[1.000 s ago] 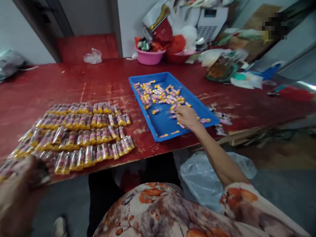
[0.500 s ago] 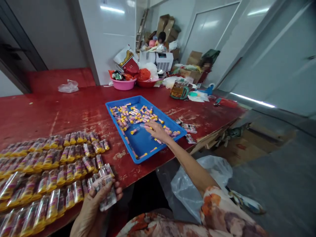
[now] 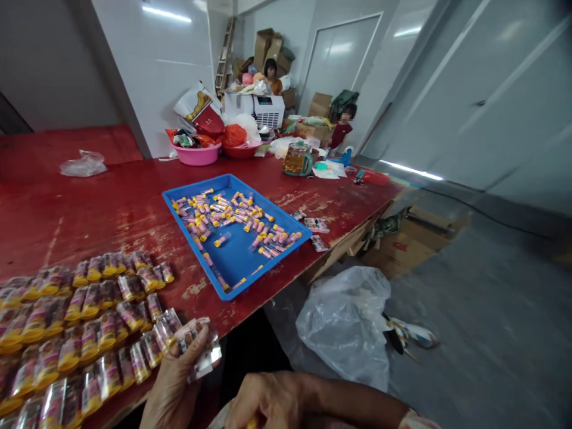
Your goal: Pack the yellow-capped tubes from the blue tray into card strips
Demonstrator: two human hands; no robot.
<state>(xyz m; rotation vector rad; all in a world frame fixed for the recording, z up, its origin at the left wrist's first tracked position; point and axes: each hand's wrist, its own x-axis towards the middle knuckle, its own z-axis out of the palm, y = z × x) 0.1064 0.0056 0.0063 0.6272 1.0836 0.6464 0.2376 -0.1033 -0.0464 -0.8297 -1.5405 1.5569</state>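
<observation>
My left hand (image 3: 176,378) is closed around a small stack of printed cards (image 3: 205,357), thumb on top, at the table's front edge. Low in the view, my right hand (image 3: 268,399) is curled over near my lap. A bit of yellow shows between its fingers, matching the caps of the small tubes; the rest is hidden. Beyond the hands, a blue tray (image 3: 243,268) holds many small clear tubes (image 3: 218,208) with pink contents and yellow caps. Rows of larger clear tubes (image 3: 107,333) with yellow ends lie left of my left hand.
More printed cards (image 3: 317,225) lie right of the tray. A glass teapot (image 3: 297,159), a pink basin (image 3: 196,156) and a plastic bag (image 3: 84,164) sit farther back on the red table (image 3: 134,196). A large clear bag (image 3: 344,322) is on the floor. Two people are in the background.
My right hand has left the blue tray and come back down near my lap, with something yellow in it. My left hand still holds the cards. The view has swung right.
</observation>
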